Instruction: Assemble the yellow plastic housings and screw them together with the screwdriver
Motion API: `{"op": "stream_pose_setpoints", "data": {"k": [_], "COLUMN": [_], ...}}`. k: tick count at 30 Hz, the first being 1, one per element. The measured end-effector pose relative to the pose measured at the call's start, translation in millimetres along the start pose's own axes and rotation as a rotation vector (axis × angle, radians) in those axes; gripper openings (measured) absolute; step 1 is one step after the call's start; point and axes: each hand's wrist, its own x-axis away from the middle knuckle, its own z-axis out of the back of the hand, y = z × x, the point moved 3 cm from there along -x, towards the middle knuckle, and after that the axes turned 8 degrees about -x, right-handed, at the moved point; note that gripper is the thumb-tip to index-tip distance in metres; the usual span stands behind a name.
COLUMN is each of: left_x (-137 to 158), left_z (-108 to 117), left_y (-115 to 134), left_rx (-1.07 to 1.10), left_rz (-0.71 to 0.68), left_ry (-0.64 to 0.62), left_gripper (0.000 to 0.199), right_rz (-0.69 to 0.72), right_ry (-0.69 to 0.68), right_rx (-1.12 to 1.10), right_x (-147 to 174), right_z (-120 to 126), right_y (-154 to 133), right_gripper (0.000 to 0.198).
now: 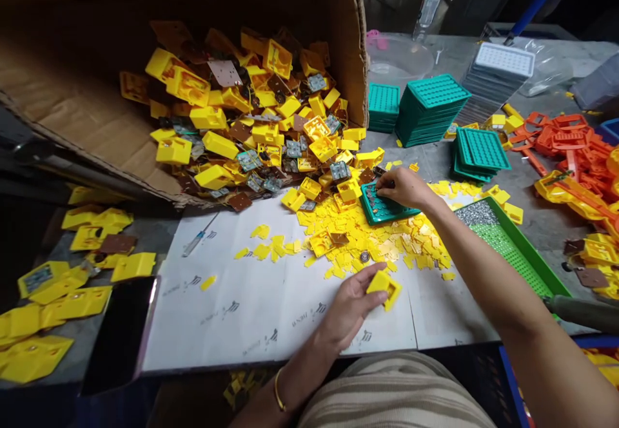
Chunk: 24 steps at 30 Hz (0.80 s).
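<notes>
My left hand (345, 309) is closed around a small yellow plastic housing (385, 288), its hollow side partly showing, above the white paper. My right hand (403, 187) reaches to a teal compartment tray (384, 212), its fingers pinched together over the tray's left part, where small dark parts lie. What those fingertips hold, if anything, is too small to make out. Beneath and around the tray spreads a heap of flat yellow plastic pieces (348, 241). A small round metal-looking part (364, 256) lies at the heap's near edge.
A large cardboard box (358, 48) on its side spills yellow housings with circuit boards. Teal tray stacks (430, 112) stand behind. A green tray (512, 254) with small metal parts and orange pieces (570, 135) lie right. A screwdriver (196, 241) and a phone (120, 334) are left.
</notes>
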Motion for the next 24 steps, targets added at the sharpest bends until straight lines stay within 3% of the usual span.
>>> {"op": "stream_pose_setpoints", "data": {"k": [3,5,7,10,14,18,24], "left_x": [-1,-3,-5,-8,-7,-4,-2], "left_z": [0,0,-1,-6,-14,-16,-12], "left_y": [12,18,21,21,17,13,7], "left_rx": [0.053,0.084,0.111,0.132,0.072,-0.050,-0.150], "left_rz": [-0.046,-0.098,-0.140,-0.191,-0.259,-0.312,-0.301], "left_ry": [0.077,0.131,0.175,0.192,0.204,0.262,0.288], "left_gripper": [0.047,0.044,0.041,0.036,0.032,0.035,0.039], "right_rz": [-0.031,-0.030,0.011,0.120,0.275,0.271,0.257], "right_ry": [-0.029,-0.078,-0.134,-0.075,0.068,0.117,0.059], "right_rx": [-0.172,-0.430,-0.552,-0.465,-0.180,-0.041,-0.032], "right_x": [24,52,84,123,147,154,161], "right_z": [-2,-9,-20,-36,-47,-48,-49], "right_y": [-4,-9,-16,-22,-26,-27,-23], "right_gripper": [0.009,0.021,0.024,0.018,0.012,0.013,0.013]}}
